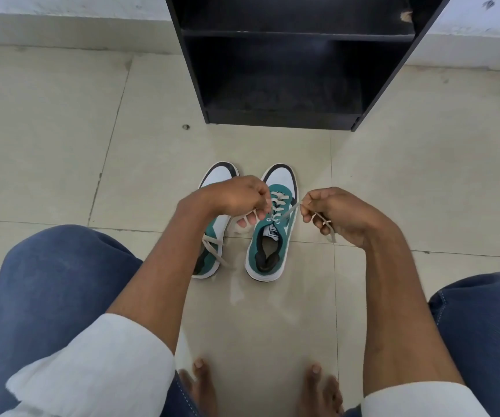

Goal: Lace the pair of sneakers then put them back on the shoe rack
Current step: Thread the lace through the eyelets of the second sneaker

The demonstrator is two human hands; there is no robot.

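1. Head view: two bare forearms were seen reaching forward and down from rolled white sleeves, between knees clad in blue jeans.
2. The left hand was held over the gap between the two shoes, knuckles up and wrist bent downward, its grip pinched together on one end of the lace; the fingertips were curled under the palm.
3. The right hand was held to the right of the shoes, raised and turned inward, its grip closed on the other lace end, which was drawn taut from the eyelets and trailed below the fist.
4. The right sneaker, teal and white with a dark toe cap, was stood upright on the floor, toe pointed towards the rack; its lace was crossed through the lower eyelets, and the top was left open.
5. The left sneaker was placed just beside it, parallel and partly hidden by the left forearm, with a loose lace draped across its side.
6. The black shoe rack was stood against the wall beyond the shoes, well apart from them, and its shelves appeared dark.
7. Bare feet were planted on the tiles at the lower edge of the view.
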